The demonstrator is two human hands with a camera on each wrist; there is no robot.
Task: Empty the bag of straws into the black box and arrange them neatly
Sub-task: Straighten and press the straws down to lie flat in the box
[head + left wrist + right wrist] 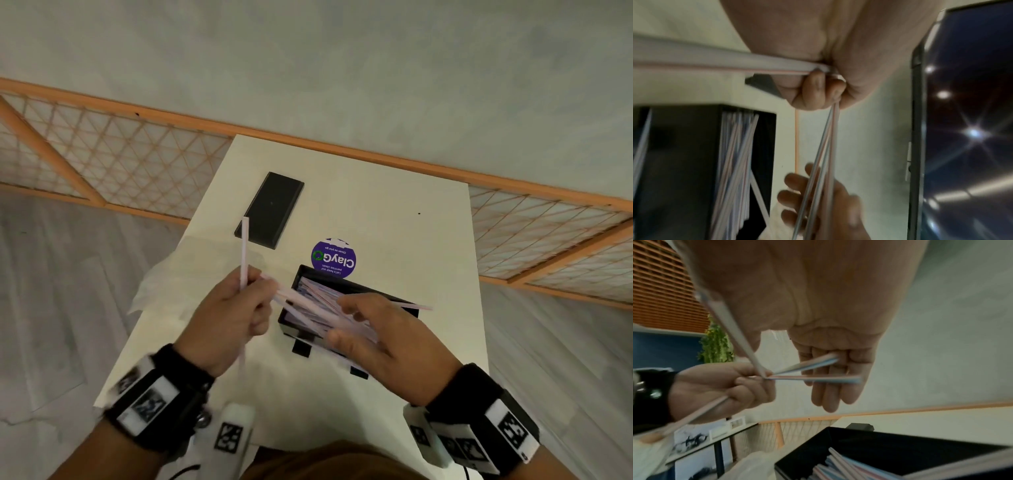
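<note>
On the white table (pixel 394 222) stands the open black box (pixel 370 291) with several striped straws (pixel 315 291) lying in it. My left hand (pixel 233 308) hovers left of the box and grips a few loose straws (pixel 298 301). One of them sticks straight up (pixel 244 246); the others fan towards my right hand (pixel 373 329). That hand hovers over the box with straight fingers (pixel 830 386), and the straw ends (pixel 813 378) touch them. The left wrist view shows curled fingers (pixel 818 87) pinching the straws (pixel 824 146) beside the box (pixel 684 146).
A flat black lid (pixel 270 209) lies at the table's far left, shiny in the left wrist view (pixel 962 97). A round purple sticker (pixel 334 257) is behind the box. The crumpled clear bag (pixel 154 291) hangs over the left table edge. A lattice railing (pixel 102 154) runs behind.
</note>
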